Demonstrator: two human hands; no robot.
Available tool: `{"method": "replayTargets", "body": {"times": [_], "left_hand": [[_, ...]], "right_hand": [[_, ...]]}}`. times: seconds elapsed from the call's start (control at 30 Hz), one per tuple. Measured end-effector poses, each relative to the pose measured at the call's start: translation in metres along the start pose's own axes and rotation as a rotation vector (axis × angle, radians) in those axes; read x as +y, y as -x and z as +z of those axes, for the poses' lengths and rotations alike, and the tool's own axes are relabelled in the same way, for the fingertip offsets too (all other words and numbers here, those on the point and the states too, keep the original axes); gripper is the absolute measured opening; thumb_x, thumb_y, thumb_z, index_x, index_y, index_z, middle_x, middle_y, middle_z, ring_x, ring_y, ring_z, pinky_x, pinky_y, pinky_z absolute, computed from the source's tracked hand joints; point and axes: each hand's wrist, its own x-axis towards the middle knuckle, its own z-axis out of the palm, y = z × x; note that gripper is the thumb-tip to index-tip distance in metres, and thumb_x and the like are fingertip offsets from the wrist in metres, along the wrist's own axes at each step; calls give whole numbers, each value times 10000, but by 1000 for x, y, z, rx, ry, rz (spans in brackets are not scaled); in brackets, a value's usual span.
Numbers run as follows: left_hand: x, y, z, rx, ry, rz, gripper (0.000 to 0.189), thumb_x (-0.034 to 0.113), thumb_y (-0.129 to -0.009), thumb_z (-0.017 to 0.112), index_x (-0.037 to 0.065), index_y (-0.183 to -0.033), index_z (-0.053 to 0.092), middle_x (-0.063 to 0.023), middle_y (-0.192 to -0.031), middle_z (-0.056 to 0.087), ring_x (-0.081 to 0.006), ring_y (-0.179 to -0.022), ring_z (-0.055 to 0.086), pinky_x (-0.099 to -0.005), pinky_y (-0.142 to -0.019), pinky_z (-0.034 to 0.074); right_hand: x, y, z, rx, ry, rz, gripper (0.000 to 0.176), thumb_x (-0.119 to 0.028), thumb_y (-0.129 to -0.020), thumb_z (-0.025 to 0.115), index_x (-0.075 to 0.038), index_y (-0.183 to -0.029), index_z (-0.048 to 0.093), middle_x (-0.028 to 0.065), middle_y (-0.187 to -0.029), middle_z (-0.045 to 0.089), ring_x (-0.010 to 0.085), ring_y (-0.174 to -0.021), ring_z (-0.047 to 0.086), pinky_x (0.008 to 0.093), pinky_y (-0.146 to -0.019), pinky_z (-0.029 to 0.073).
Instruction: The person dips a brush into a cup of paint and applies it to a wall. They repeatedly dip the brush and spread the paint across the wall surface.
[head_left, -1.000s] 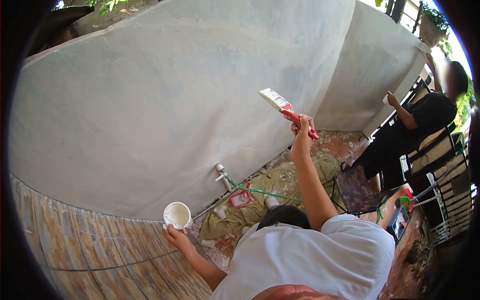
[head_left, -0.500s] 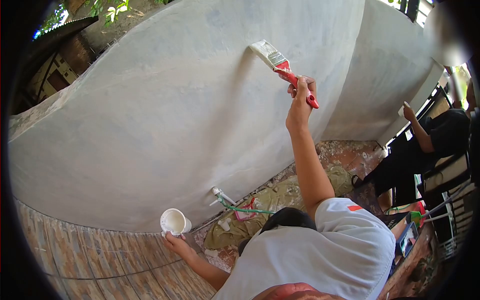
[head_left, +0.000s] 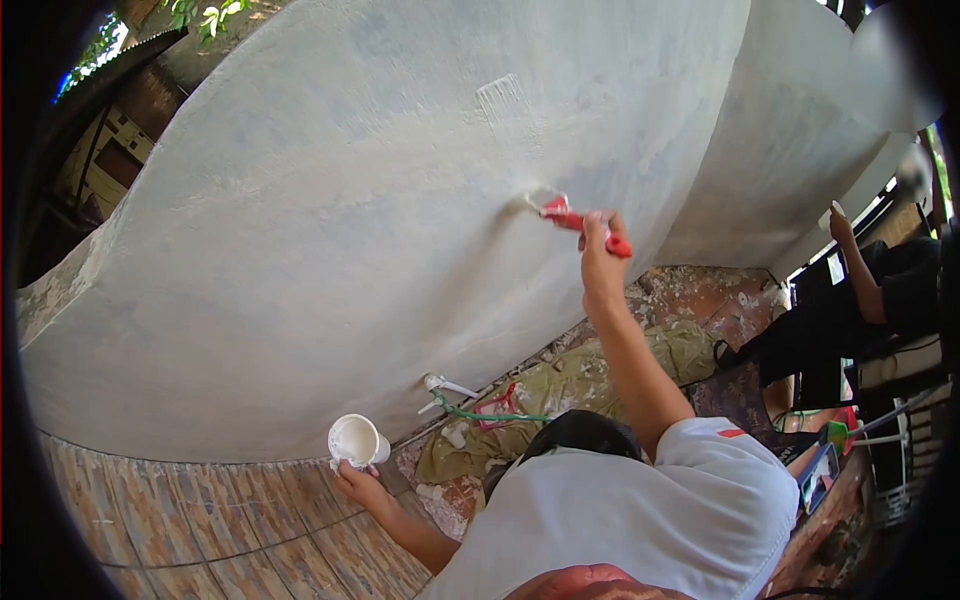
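Observation:
My right hand (head_left: pixel 602 262) is closed around the red handle of a paintbrush (head_left: pixel 570 216). The bristles, blurred by motion, meet the grey wall (head_left: pixel 330 250). Above the brush, a thick patch of whitish paint (head_left: pixel 502 98) with ridged streaks marks the wall. Low on the left, my left hand (head_left: pixel 362 486) grips a white plastic cup (head_left: pixel 358 438) by its lower side. Pale paint coats the inside of the cup, and its mouth tilts toward the camera.
A tap (head_left: pixel 436 384) with a green hose (head_left: pixel 470 411) juts from the wall's foot. A stained olive cloth (head_left: pixel 590 368) covers part of the floor. Another person in dark clothes (head_left: pixel 830 310) stands at the right. Brown tiles (head_left: pixel 230 510) line the lower left.
My right hand has moved the brush down the wall, leaving a ridged paint patch where the bristles were. The cup has barely shifted. The other person's hand has moved slightly right.

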Motion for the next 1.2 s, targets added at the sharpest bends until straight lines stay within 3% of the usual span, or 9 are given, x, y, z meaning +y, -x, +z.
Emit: {"method": "replayTargets", "body": {"times": [0.13,0.23,0.53,0.67,0.77,0.97,1.1,1.13,1.2], "left_hand": [[-2,-6,2,-136,-14,62,212,202,-864,413,3,-857,486,-55,-689,504,-114,-498,411,-232,-417,334],[-2,-5,10,-112,-50,61,196,189,-863,405,10,-859,485,-47,-681,501,-103,-478,401,-223,-399,325],[-24,-7,-7,-112,-2,-33,198,183,-874,413,4,-852,495,-53,-667,521,-100,-452,396,-223,-377,302],[-15,-5,-8,-98,-3,-21,228,189,-880,416,-12,-814,503,-61,-659,524,-109,-442,396,-237,-387,308],[-12,-2,-9,-92,-18,-1,237,190,-879,418,-12,-791,506,-64,-653,524,-112,-441,399,-241,-389,311],[-22,-7,-6,-122,-46,-10,223,210,-865,423,20,-805,523,-35,-659,522,-92,-465,406,-226,-403,312],[-22,-3,-1,-105,-17,6,220,193,-860,428,12,-775,520,-37,-637,516,-89,-455,406,-228,-391,306],[-23,-4,-2,-107,-10,11,220,193,-860,428,12,-775,520,-37,-637,516,-89,-455,406,-228,-391,306],[-27,-4,-5,-136,-16,2,221,198,-878,420,-6,-873,505,-57,-684,525,-97,-457,401,-220,-391,314]], "right_hand": [[-115,-20,46,-109,-292,-307,120,-192,-879,509,-97,-815,473,-9,-706,496,68,-625,428,218,-618,306],[-137,-26,59,-148,-359,-412,120,-213,-887,533,-106,-856,488,-16,-707,479,31,-643,374,195,-545,257],[94,-1,-48,135,35,42,147,-141,-859,532,-89,-758,439,-39,-703,437,51,-655,382,222,-587,316],[113,-1,-62,188,101,157,124,-192,-850,542,-107,-805,464,-41,-676,418,46,-597,364,227,-519,286],[16,-27,-16,93,-58,129,127,-183,-864,520,-103,-783,464,-19,-694,450,68,-567,379,218,-539,286],[-155,-48,55,-44,-412,-403,153,-190,-843,542,-102,-769,440,9,-752,504,81,-601,416,235,-617,332],[-156,-54,81,-103,-316,-410,155,-212,-845,546,-111,-793,440,0,-745,509,73,-653,449,255,-652,333],[-135,-57,83,-105,-356,-419,174,-208,-860,569,-110,-801,438,-19,-649,468,27,-583,356,196,-515,256],[-85,-49,67,-91,-339,-407,217,-216,-887,559,-116,-762,413,-21,-693,445,58,-646,401,216,-611,304]]}}
